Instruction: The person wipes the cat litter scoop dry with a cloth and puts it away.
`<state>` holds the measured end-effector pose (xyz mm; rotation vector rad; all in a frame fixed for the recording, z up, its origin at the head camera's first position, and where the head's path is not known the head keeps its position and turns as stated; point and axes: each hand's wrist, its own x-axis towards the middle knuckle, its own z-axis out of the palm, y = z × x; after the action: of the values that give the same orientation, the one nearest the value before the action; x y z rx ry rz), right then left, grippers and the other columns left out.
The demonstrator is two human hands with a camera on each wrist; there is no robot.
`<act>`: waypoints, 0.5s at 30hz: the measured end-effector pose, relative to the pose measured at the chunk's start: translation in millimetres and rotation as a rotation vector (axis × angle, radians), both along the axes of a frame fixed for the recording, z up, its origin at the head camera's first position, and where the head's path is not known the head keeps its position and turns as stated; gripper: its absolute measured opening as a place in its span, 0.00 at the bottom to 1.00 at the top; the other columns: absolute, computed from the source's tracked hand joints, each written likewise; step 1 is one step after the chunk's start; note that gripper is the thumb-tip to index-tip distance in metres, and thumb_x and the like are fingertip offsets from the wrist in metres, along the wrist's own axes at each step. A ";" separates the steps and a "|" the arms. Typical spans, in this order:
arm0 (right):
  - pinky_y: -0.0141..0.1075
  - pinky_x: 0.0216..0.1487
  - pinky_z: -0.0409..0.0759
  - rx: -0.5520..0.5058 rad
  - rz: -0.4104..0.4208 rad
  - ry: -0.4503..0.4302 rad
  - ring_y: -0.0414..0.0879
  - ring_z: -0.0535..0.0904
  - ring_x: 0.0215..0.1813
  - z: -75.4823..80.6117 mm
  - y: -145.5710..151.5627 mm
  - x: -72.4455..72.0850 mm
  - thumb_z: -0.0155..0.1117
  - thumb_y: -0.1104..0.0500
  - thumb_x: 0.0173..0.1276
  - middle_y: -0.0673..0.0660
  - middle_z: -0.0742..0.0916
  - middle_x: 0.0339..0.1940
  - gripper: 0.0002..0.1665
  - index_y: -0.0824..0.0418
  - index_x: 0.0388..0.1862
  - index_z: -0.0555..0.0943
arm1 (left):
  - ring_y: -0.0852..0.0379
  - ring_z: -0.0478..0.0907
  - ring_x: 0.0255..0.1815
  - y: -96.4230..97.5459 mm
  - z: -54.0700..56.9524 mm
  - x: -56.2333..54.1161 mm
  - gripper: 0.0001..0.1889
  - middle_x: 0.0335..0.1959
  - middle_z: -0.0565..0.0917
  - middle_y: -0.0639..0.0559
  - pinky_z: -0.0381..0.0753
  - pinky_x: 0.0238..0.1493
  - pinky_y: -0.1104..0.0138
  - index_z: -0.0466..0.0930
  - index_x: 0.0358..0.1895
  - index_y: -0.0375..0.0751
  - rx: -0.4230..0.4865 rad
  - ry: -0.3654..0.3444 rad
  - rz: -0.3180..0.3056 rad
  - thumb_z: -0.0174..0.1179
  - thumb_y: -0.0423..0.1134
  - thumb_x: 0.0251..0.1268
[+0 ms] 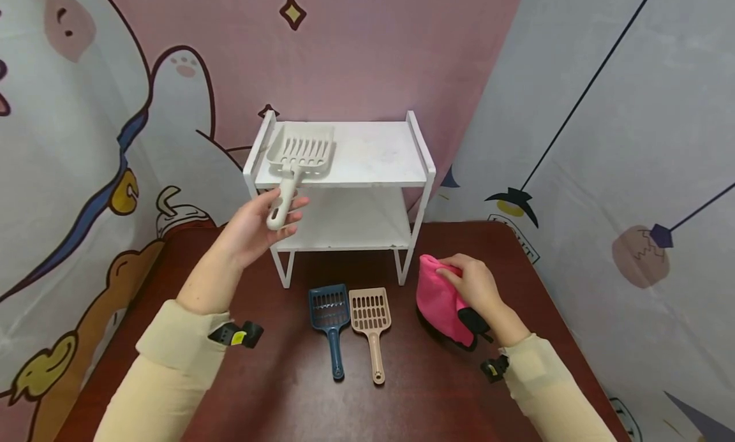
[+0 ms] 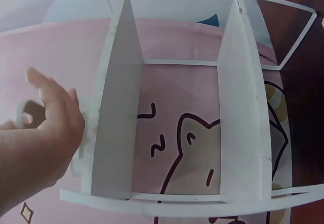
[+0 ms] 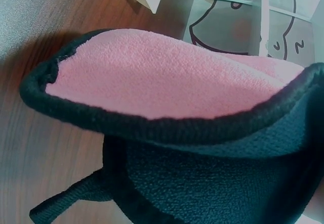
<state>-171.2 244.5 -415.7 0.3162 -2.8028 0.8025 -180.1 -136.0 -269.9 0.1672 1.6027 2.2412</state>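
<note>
A white litter scoop has its slotted head over the upper left of a white two-tier shelf, its handle pointing toward me. Behind and under that handle is my left hand, its fingers spread and fairly straight. In the left wrist view, my left hand partly hides the handle's holed end. At the right, my right hand pinches the top of a folded pink cloth with black edging. The right wrist view shows its pink surface and a dark teal part; the fingers are hidden there.
On the dark red-brown table, a blue litter scoop and a beige litter scoop lie side by side before the shelf, handles toward me. A cartoon-printed backdrop stands behind and around the table.
</note>
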 end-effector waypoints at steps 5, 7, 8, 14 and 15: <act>0.46 0.41 0.80 0.002 0.011 0.006 0.52 0.80 0.39 0.6 -0.2 -0.3 0.67 0.55 0.61 0.59 0.86 0.39 0.17 0.62 0.46 0.84 | 0.66 0.76 0.36 -9.2 -4.0 12.2 0.23 0.42 0.83 0.63 0.76 0.37 0.76 0.50 0.68 0.34 -0.071 0.033 -0.047 0.37 0.41 0.76; 0.47 0.41 0.80 0.004 0.013 0.008 0.52 0.80 0.39 0.4 -0.6 -0.5 0.67 0.55 0.61 0.59 0.86 0.39 0.17 0.62 0.46 0.84 | 0.66 0.76 0.36 -11.3 -6.2 14.5 0.20 0.42 0.83 0.62 0.76 0.37 0.76 0.55 0.64 0.34 -0.067 0.046 -0.057 0.40 0.39 0.75; 0.46 0.41 0.80 0.004 0.013 0.010 0.52 0.80 0.39 0.3 -1.0 -0.7 0.67 0.55 0.61 0.59 0.86 0.39 0.17 0.62 0.46 0.84 | 0.66 0.75 0.36 -11.7 -7.1 15.1 0.18 0.42 0.83 0.62 0.76 0.36 0.77 0.57 0.63 0.35 -0.060 0.052 -0.062 0.41 0.38 0.75; 0.45 0.40 0.79 0.010 0.012 0.006 0.51 0.80 0.39 -0.6 -3.7 0.1 0.67 0.54 0.61 0.59 0.86 0.39 0.17 0.62 0.46 0.84 | 0.67 0.75 0.34 -8.5 -9.4 10.1 0.18 0.43 0.82 0.61 0.74 0.34 0.79 0.59 0.61 0.35 -0.032 0.051 -0.045 0.44 0.38 0.74; 0.45 0.40 0.79 0.012 0.014 0.004 0.51 0.80 0.39 -0.7 -4.1 0.5 0.67 0.54 0.61 0.59 0.86 0.39 0.17 0.62 0.46 0.84 | 0.67 0.75 0.35 -7.4 -9.2 8.5 0.18 0.43 0.82 0.62 0.74 0.34 0.79 0.59 0.62 0.36 -0.042 0.049 -0.037 0.44 0.38 0.74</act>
<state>-170.7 240.4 -416.4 0.3392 -2.8055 0.7870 -171.6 -143.4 -279.1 0.2400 1.6573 2.1898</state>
